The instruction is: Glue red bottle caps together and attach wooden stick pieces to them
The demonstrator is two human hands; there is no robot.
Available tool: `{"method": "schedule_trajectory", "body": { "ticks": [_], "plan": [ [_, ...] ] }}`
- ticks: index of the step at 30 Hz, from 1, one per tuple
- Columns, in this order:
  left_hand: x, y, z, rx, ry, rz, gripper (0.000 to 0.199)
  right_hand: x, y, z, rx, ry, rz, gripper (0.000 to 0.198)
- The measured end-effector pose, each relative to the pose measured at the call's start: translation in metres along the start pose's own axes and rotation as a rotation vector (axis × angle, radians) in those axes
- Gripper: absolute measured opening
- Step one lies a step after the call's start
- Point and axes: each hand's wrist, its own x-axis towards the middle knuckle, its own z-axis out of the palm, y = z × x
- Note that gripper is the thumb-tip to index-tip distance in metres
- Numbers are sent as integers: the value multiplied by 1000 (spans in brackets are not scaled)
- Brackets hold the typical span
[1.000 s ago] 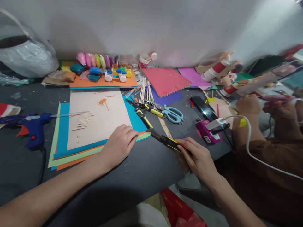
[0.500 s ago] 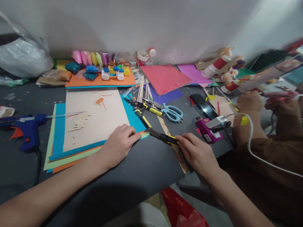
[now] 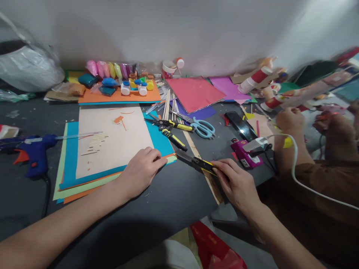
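My right hand (image 3: 238, 183) grips a black and yellow utility knife (image 3: 206, 164), its blade pointing left. The blade tip is at the right corner of a stack of coloured paper (image 3: 70, 149), close to my left fingers. My left hand (image 3: 146, 166) rests on the front edge of that stack with fingers curled and thumb pressed in; whatever is between them is hidden. Short cut sticks (image 3: 97, 144) lie in a row on the pale top sheet, with an orange scrap (image 3: 119, 119) beyond. Yellow-handled pliers (image 3: 174, 138) and blue-handled scissors (image 3: 203, 127) lie behind the blade.
A blue glue gun (image 3: 37, 155) lies at the left. Clay packets (image 3: 108, 71) line the back. To the right are a phone (image 3: 238, 125), a purple power adapter (image 3: 246, 153) with a white cable, and a co-worker's hands (image 3: 290, 119). A wooden strip (image 3: 193, 145) lies on the table.
The utility knife has shifted slightly right with my right hand, and more of its blade shows. My left hand stays in place on the paper stack.
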Motion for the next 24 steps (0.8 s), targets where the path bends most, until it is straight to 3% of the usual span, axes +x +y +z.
{"method": "schedule_trajectory", "body": {
  "ticks": [2,6,14,24],
  "plan": [
    [-1,0,1,-3,4,4,28,0,2,9,147,-34,53,16],
    [-3,-1,2,-28,41,5,30,7,8,17,241,-87,76,18],
    [-2,-1,2,-33,48,27,30,26,18,6,279,-247,35,24],
    [-3,-2,3,-18,20,24,30,35,27,4,282,-286,26,24]
  ]
}}
